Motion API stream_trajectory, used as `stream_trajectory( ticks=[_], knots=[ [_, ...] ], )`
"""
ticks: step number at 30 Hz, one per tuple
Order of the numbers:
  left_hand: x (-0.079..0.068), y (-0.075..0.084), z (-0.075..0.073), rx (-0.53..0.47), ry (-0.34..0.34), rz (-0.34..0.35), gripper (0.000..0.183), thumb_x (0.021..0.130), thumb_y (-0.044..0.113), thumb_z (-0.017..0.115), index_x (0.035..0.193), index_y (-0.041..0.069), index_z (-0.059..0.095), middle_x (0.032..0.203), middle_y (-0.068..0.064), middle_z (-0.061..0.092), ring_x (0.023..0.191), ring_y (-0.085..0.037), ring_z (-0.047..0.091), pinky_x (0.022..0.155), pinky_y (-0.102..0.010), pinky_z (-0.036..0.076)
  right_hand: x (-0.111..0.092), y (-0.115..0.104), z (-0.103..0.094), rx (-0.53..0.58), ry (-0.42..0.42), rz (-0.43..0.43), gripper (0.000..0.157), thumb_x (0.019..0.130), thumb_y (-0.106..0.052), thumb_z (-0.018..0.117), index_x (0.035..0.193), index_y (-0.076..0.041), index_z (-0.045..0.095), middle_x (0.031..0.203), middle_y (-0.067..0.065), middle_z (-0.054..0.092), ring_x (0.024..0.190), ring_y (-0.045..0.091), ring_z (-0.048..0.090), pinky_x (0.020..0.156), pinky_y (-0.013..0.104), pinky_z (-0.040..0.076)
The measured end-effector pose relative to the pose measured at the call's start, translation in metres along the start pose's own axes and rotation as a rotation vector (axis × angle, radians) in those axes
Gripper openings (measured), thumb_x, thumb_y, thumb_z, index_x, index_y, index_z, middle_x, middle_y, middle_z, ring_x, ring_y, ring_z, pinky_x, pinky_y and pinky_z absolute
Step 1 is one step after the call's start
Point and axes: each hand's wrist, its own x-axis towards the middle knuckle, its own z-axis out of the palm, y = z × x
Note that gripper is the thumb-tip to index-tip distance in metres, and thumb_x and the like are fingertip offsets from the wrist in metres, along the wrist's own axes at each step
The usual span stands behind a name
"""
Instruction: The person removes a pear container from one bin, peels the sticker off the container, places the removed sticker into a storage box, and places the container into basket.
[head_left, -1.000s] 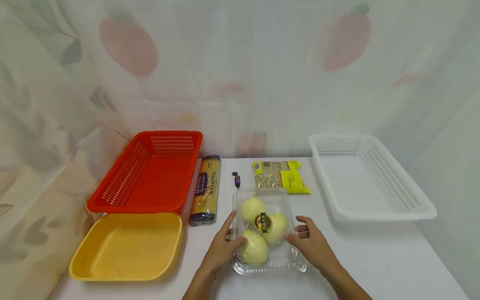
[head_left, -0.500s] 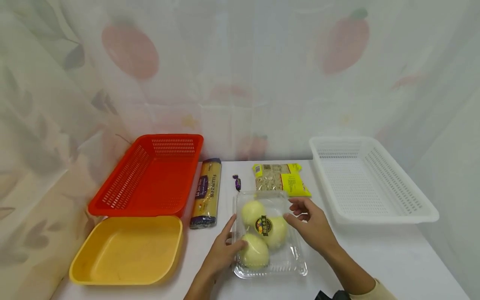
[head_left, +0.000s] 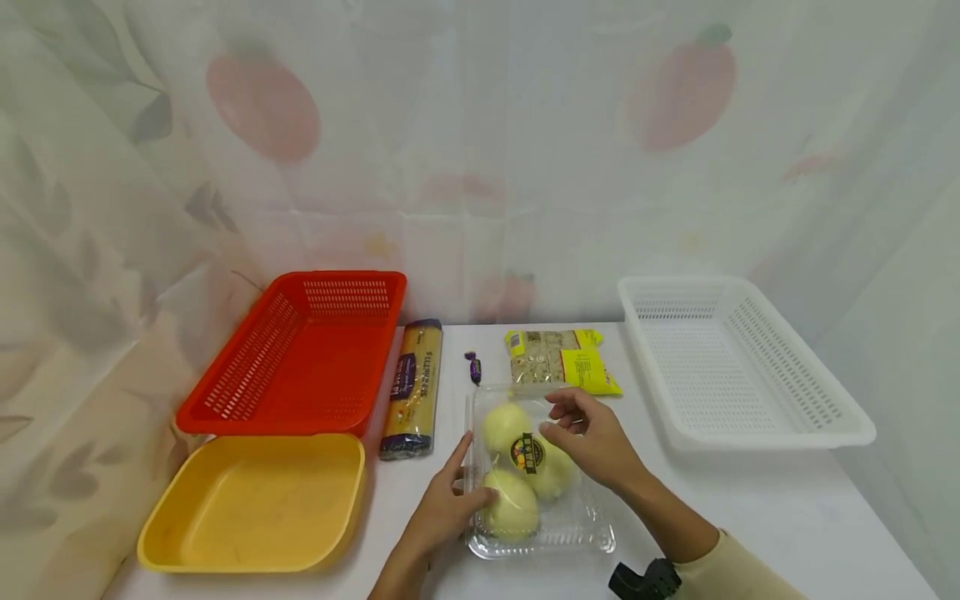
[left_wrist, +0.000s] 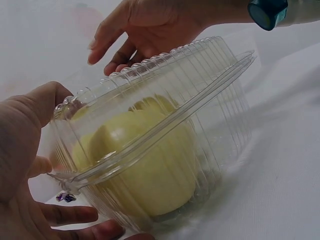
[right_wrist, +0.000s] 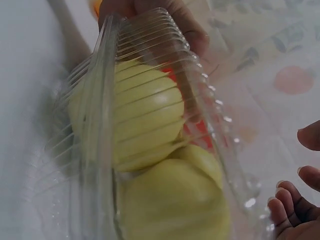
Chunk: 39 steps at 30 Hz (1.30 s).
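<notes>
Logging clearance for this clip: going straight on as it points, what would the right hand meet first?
Most likely the clear clamshell lid, just beyond the right hand's fingertips; depth is unclear.

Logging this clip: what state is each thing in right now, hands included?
Clear container: closed, fruits inside
Pale fruits: whole, three visible
Left hand: gripping the container's side
Right hand: over the container, fingers bent, holding nothing
Red basket: upright, open-topped
Yellow tub: upright, open-topped
White basket: upright, open-topped
Long packet: wrapped, lying flat
Purple candy: wrapped
Yellow bag: lying flat, filled
</notes>
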Motion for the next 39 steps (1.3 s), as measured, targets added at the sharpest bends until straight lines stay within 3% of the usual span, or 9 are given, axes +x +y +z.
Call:
stream_trajectory(
  ticks=[9, 19, 25, 39],
  knots=[
    [0.001, -0.003, -0.001, -0.007, 0.001, 0.003, 0.092, 0.079, 0.023, 0.074, 0.155, 0.028, 0.023, 0.133, -0.032, 0.044, 0.1, -0.034, 0.054, 0.078, -0.047, 0.049, 0.005, 0.005, 0.008, -0.024, -0.043, -0.006, 0.03, 0.084, -0.012, 0.074, 0.111, -0.002, 0.064, 0.093, 0.011, 0.06, 0.078, 0.02, 0.056, 0.069, 0.029, 0.049],
    [0.002, -0.007, 0.0, -0.032, -0.001, -0.01, 0.092, 0.08, 0.022, 0.073, 0.155, 0.031, 0.02, 0.135, -0.034, 0.041, 0.105, -0.036, 0.053, 0.077, -0.046, 0.05, 0.012, 0.015, 0.011, -0.172, -0.118, -0.116, 0.025, 0.081, -0.004, 0.074, 0.105, -0.004, 0.066, 0.091, 0.004, 0.063, 0.071, 0.016, 0.055, 0.062, 0.027, 0.049],
    [0.004, -0.008, 0.001, -0.027, 0.009, -0.031, 0.091, 0.08, 0.023, 0.073, 0.155, 0.032, 0.021, 0.136, -0.035, 0.039, 0.108, -0.039, 0.052, 0.079, -0.048, 0.049, 0.014, 0.014, 0.011, -0.227, -0.179, -0.114, 0.028, 0.082, -0.003, 0.073, 0.109, -0.004, 0.065, 0.094, 0.006, 0.064, 0.069, 0.015, 0.054, 0.06, 0.027, 0.049],
    [0.004, -0.01, 0.001, -0.039, 0.005, -0.021, 0.091, 0.081, 0.021, 0.073, 0.155, 0.03, 0.021, 0.135, -0.033, 0.041, 0.104, -0.034, 0.053, 0.079, -0.047, 0.049, 0.012, 0.014, 0.017, -0.275, -0.184, -0.145, 0.026, 0.082, -0.004, 0.072, 0.107, -0.006, 0.066, 0.086, -0.006, 0.062, 0.069, 0.014, 0.053, 0.059, 0.027, 0.047]
  ],
)
